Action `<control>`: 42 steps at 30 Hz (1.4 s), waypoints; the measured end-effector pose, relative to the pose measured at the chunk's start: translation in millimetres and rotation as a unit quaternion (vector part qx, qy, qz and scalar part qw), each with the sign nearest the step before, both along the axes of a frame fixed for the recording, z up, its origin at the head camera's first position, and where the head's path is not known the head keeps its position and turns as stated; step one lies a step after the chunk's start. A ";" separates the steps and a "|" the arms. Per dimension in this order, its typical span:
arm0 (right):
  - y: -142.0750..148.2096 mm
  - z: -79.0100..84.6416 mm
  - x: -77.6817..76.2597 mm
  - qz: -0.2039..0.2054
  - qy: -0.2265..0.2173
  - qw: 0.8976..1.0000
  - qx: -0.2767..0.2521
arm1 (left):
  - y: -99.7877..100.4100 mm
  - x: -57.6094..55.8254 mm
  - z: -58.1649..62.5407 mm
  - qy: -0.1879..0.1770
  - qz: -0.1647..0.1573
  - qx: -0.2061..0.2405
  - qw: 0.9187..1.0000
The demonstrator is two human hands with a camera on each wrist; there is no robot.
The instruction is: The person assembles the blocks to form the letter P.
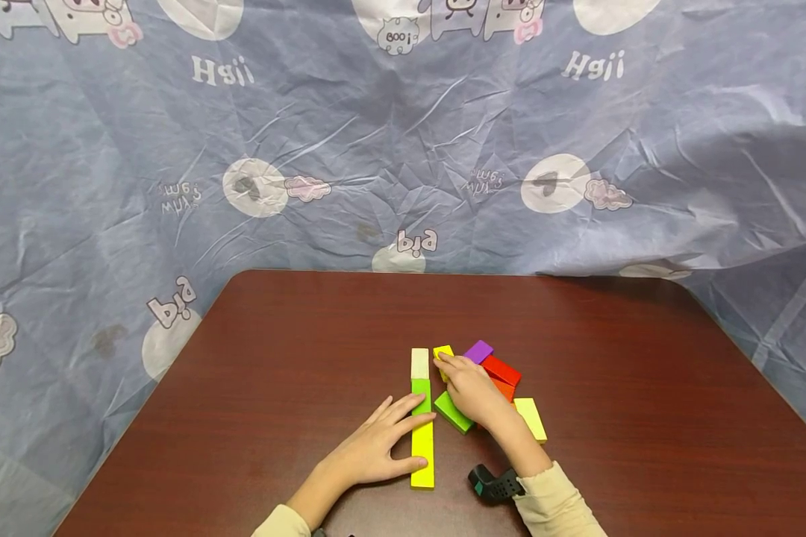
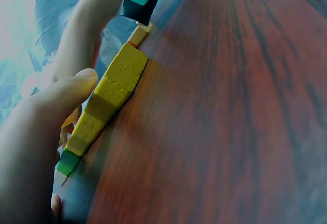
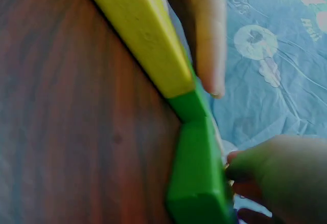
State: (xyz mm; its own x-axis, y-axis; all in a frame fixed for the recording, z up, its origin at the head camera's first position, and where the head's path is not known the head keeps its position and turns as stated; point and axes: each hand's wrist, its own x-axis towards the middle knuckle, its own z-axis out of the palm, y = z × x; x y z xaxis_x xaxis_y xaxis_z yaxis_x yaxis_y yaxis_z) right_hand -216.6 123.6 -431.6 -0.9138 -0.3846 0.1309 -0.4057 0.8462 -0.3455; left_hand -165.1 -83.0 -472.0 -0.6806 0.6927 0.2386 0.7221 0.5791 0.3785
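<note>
While our left hand [image 1: 379,446] spreads wide across lined-up blocks [image 1: 422,444], our right hand [image 1: 472,388], grip unclear, likely selects a yellow block [image 1: 444,350] to align next

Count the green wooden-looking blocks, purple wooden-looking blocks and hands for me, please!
Green rectangular wooden-looking blocks: 2
Purple rectangular wooden-looking block, partly hidden: 1
Hands, left hand and right hand: 2
Total in view: 5
</note>
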 end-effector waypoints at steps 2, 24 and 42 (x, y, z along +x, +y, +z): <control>-1.1 -0.6 -0.8 0.002 0.003 1.000 -0.017 | -0.1 -0.1 0.2 -0.003 0.000 -0.002 1.000; -5.2 6.1 -4.4 -0.054 -0.011 0.998 0.002 | -1.2 -1.0 3.3 -0.021 0.003 -0.003 1.000; -26.4 5.4 -58.6 -0.031 -0.037 0.998 0.047 | -2.0 -1.8 2.8 -0.002 -0.004 0.002 1.000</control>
State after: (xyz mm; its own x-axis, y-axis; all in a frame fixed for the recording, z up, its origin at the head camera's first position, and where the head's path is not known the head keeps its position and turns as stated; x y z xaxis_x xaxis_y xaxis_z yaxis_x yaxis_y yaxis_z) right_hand -275.3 97.2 -426.3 -0.9421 -0.3340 0.0290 -0.3277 0.8991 -0.2903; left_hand -166.9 -85.0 -469.2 -0.6757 0.6971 0.2396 0.7254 0.5712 0.3840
